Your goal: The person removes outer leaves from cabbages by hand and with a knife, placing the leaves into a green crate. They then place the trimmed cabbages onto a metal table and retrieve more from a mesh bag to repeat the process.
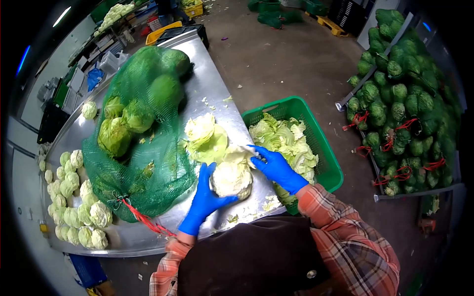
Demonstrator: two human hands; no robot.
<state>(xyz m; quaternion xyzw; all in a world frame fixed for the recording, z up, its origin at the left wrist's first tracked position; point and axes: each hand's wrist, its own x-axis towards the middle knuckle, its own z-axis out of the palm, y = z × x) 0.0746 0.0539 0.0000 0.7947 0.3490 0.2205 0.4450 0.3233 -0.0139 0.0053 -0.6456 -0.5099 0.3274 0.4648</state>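
A pale, partly peeled cabbage head [231,180] sits on the steel table [210,81] near its right edge. My left hand [205,198], in a blue glove, cups the head's left side, thumb and fingers spread around it. In a matching glove, my right hand [276,168] pinches an outer cabbage leaf [241,155] at the upper right of the head. Loose pale leaves [205,138] lie just behind the head. To the left, a green mesh sack [148,172] with several green cabbages [138,116] inside lies on the table, its red tie hanging toward me.
A green crate [332,170] filled with cabbage leaves [289,143] stands against the table's right side. Several peeled heads [69,202] line the left edge. Stacked sacks of cabbages [405,108] stand on a metal-framed rack at right. A person [172,10] stands in the background.
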